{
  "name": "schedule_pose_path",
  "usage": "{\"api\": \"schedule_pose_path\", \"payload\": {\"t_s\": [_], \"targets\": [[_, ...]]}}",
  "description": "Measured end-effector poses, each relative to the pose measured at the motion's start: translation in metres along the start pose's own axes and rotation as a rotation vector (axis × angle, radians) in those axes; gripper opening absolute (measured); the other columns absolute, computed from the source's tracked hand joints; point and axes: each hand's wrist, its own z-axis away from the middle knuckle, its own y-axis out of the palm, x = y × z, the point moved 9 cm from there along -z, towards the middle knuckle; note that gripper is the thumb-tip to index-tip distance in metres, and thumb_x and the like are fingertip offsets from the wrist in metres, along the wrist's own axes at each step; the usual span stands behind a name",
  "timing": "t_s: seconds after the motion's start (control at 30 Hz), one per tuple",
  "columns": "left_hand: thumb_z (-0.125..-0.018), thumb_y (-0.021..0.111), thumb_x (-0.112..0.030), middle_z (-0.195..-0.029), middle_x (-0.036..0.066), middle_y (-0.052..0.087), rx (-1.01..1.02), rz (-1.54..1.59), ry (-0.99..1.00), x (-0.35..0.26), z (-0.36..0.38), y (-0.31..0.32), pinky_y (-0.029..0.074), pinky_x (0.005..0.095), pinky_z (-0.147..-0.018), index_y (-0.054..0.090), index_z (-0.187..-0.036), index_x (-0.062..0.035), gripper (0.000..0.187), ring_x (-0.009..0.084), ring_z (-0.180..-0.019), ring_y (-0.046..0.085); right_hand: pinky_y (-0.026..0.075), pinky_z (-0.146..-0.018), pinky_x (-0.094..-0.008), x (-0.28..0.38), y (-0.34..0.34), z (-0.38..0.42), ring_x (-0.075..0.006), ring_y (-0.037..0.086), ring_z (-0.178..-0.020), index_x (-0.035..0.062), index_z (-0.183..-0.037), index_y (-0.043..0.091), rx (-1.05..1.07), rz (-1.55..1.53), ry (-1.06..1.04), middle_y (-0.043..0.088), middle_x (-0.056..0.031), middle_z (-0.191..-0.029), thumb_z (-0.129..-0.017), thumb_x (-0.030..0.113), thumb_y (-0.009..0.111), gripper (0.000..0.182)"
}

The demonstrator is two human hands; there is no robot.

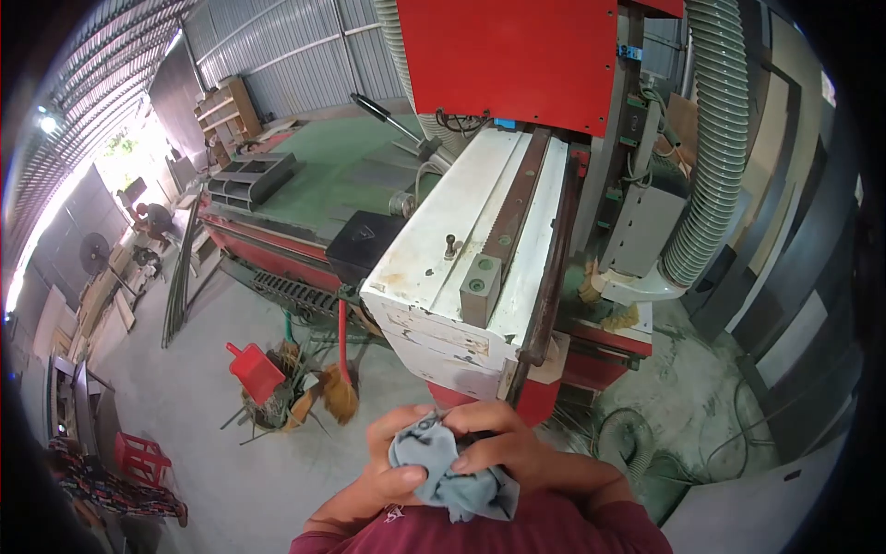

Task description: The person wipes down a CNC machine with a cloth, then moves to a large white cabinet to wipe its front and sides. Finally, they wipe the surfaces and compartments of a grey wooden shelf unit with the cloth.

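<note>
A crumpled grey-blue cloth (pixel 426 452) is bunched up close to my chest, between both hands. My left hand (pixel 386 469) is closed on its left side, with the thumb pressed over the front. From the other side, my right hand (pixel 503 441) grips the same cloth with bent fingers. Something dark shows at the right fingers, too hidden to name. Just beyond the hands is the end of a white machine beam (pixel 434 319). On its top lie a toothed rack (pixel 512 217) and a grey metal block (pixel 481 291).
A red machine housing (pixel 508 60) rises ahead, with a ribbed hose (pixel 715 138) at right. The green machine bed (pixel 341 166) extends left. A red dustpan (pixel 256 371) and a broom (pixel 340 395) are on the left. Dark panels (pixel 794 249) lean at right. Another person (pixel 115 485) is at lower left.
</note>
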Motion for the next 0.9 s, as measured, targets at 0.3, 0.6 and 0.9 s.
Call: {"api": "schedule_pose_path", "payload": {"t_s": [0.3,0.6,0.9], "targets": [[-0.087,0.055,-0.012,-0.122,0.014,0.051,-0.087,-1.137,1.218,-0.187,-0.131,0.086,0.048,0.0324,-0.088,0.036,-0.132,-0.0031,0.05,0.0228,-0.101,0.057,0.04,-0.092,-0.0463,0.01,-0.094,-0.011,-0.0353,0.053,-0.108,0.0013,-0.108,0.056,-0.468,0.511,-0.176,0.054,-0.0187,-0.116,-0.092,0.033,0.048,0.036],[-0.078,0.053,0.0,-0.11,0.021,0.052,0.262,-1.626,1.009,-0.048,-0.377,0.055,0.042,0.0417,-0.091,0.048,-0.119,-0.0038,0.042,0.0383,-0.102,0.052,0.016,-0.108,-0.0501,-0.069,-0.129,-0.022,-0.0295,0.048,-0.117,0.0069,-0.096,0.064,-0.201,0.615,0.114,0.061,-0.0084,-0.111,-0.089,0.065,0.011,0.08],[-0.086,0.057,-0.014,-0.111,0.017,0.048,0.768,-1.835,0.194,0.079,-0.378,0.022,0.041,0.0405,-0.093,0.049,-0.121,-0.0116,0.037,0.033,-0.106,0.049,0.017,-0.107,-0.051,-0.08,-0.132,-0.009,-0.026,0.052,-0.109,0.0119,-0.092,0.068,-0.34,0.632,-0.043,0.064,-0.0044,-0.104,-0.094,0.057,0.013,0.071]]}}
